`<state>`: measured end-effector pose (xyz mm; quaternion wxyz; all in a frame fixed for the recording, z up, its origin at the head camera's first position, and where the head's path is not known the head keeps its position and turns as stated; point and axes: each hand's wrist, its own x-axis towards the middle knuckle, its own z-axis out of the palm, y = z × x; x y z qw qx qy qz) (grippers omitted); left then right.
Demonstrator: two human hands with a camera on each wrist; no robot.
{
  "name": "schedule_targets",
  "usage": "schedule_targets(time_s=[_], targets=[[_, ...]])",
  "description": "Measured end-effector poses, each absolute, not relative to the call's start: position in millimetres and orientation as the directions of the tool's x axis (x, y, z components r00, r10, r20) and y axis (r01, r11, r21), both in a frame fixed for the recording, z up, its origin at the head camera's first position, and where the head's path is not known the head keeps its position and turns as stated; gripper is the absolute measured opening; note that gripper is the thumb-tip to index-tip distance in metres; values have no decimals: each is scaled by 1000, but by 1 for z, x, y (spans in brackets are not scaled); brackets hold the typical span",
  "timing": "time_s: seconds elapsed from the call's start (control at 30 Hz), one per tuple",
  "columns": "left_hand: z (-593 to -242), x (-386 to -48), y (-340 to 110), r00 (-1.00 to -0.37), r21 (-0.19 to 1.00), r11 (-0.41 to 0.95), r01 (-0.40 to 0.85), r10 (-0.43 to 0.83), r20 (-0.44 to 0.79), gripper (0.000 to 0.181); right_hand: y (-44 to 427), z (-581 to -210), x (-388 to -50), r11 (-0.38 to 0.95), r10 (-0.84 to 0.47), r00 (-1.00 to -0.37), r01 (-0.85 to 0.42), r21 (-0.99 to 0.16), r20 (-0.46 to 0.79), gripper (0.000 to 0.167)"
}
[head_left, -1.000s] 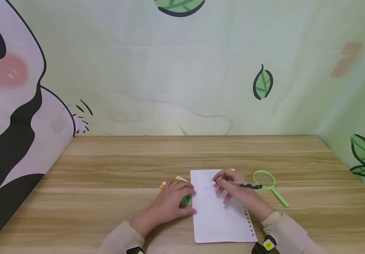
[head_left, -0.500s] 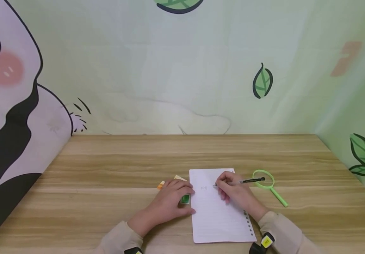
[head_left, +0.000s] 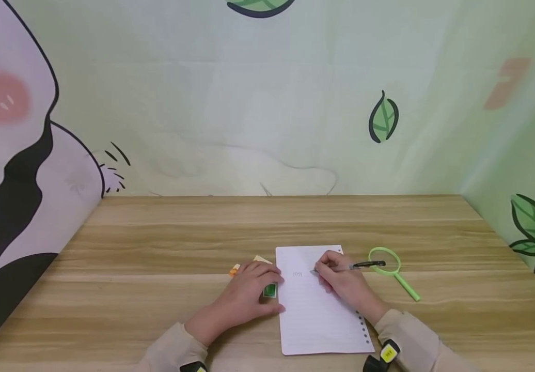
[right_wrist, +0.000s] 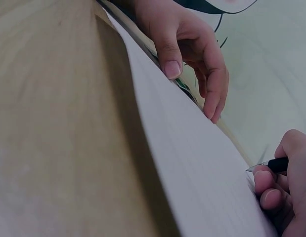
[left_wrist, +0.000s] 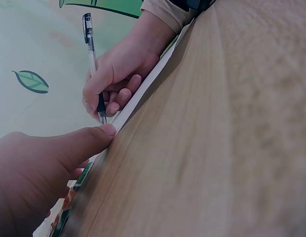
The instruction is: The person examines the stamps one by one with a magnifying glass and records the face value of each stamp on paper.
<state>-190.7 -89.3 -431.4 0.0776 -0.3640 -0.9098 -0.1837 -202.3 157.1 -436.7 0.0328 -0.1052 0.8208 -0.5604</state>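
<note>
My right hand pinches a clear-barrelled pen with a black cap end, its tip at the upper part of a lined white loose-leaf sheet. Small faint handwriting stands just left of the tip. My left hand lies at the sheet's left edge, thumb and fingertips touching that edge, fingers loosely bent. Partly hidden under the left hand are colourful cards, one of them a green card. In the right wrist view the pen's metal point shows at the paper.
A green magnifying glass lies right of the sheet, its ring behind the pen's end. The wooden table reaches back to a printed cloth backdrop. Punched holes run down the sheet's right edge.
The right hand has come down a little, and its lower fingers have drawn in. The pen's tip has lowered to the sheet. The left hand stays in place.
</note>
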Motion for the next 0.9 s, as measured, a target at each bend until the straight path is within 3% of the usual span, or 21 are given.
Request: schedule_targets(time_s=[0.9], targets=[[-434, -191, -89, -720, 271, 667, 694, 633, 286, 46, 158, -436, -203, 371, -199, -978, -138, -918, 66, 16]])
